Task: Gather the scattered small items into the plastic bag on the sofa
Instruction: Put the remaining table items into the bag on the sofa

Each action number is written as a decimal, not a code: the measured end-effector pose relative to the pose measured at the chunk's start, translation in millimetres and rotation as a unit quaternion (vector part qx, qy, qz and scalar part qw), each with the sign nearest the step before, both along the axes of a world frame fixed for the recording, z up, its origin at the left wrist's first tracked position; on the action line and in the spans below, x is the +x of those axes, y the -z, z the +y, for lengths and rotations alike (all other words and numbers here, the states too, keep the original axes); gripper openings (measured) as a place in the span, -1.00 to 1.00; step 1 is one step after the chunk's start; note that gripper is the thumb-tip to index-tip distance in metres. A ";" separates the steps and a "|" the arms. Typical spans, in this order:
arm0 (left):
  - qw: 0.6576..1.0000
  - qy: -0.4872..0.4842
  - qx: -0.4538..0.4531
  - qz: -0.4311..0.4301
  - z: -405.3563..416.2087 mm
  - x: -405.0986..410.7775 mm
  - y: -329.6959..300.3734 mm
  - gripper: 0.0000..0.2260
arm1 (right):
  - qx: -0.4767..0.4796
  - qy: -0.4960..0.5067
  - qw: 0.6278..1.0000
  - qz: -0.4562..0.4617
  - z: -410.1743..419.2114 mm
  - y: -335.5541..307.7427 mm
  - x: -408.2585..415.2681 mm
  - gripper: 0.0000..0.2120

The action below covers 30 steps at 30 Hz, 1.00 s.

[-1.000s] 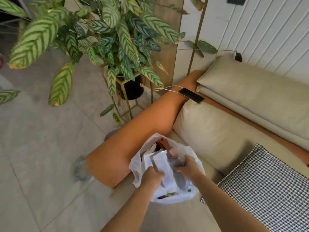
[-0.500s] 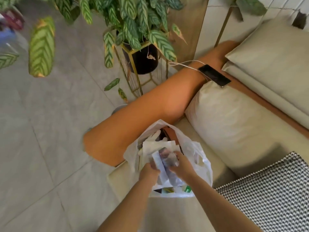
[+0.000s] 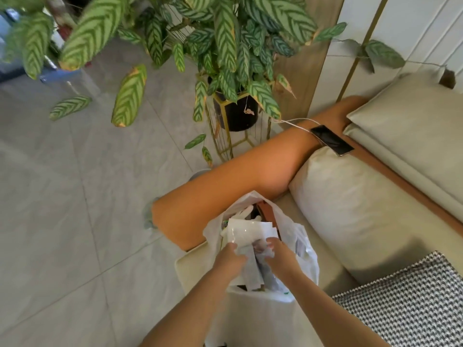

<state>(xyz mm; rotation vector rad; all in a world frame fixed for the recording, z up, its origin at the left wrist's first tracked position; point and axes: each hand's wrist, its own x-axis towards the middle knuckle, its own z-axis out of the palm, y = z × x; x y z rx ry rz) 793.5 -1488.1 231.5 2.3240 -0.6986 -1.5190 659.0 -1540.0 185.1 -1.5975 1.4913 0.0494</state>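
A white plastic bag stands open on the sofa seat beside the orange armrest. White packets and paper slips stick up out of its mouth. My left hand and my right hand are both in the mouth of the bag. Each grips the grey-white packets between them, the fingers curled around the pieces. What lies deeper in the bag is hidden.
A black phone on a white cable lies on the armrest's far end. Beige cushions fill the sofa's right side, with a houndstooth cushion at the lower right. A potted striped-leaf plant on a gold stand stands on the tiled floor.
The camera has tilted down and shifted. Both hands have pushed the packets a little further into the bag and kept their grip.
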 end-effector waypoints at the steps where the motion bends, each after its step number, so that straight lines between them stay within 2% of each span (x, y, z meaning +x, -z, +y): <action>1: 1.000 0.006 -0.003 0.003 6.9 1.5 -4.7 -0.60 | -0.001 -0.013 1.000 0.004 2.8 -4.6 3.5 -0.78; 3: 1.000 0.011 -0.009 0.007 22.8 7.4 -12.6 -0.66 | 0.004 -0.037 0.999 0.001 10.5 -15.6 12.6 -0.81; 7: 1.000 -0.011 -0.025 0.002 63.1 28.3 -24.6 -0.70 | -0.014 -0.126 0.992 0.003 34.3 -34.7 40.5 -0.71; 9: 0.999 -0.020 -0.029 -0.010 86.9 42.9 -28.3 -0.78 | -0.052 -0.184 0.981 0.029 51.8 -44.6 58.9 -0.73; 11: 0.998 -0.032 -0.039 -0.022 114.4 58.2 -31.3 -0.84 | -0.048 -0.210 0.977 0.011 74.7 -51.8 78.0 -0.77; 14: 0.996 -0.056 -0.050 -0.057 166.7 83.8 -33.0 -0.74 | -0.057 -0.262 0.963 0.000 114.0 -57.3 106.7 -0.85; 18: 0.990 -0.098 -0.045 -0.093 259.0 117.7 -29.3 -0.71 | -0.079 -0.375 0.924 0.016 180.9 -58.4 155.3 -0.80; 23: 0.969 -0.222 -0.040 -0.099 398.7 145.8 -21.8 -0.74 | -0.073 -0.463 0.883 0.003 290.7 -57.1 211.1 -0.83; 26: 0.944 -0.320 -0.049 -0.068 483.8 151.9 -18.7 -0.76 | -0.048 -0.513 0.857 -0.005 362.5 -52.0 234.6 -0.80; 30: 0.912 -0.399 -0.036 -0.086 593.4 146.3 -15.9 -0.74 | -0.015 -0.575 0.818 -0.016 457.8 -43.5 261.9 -0.78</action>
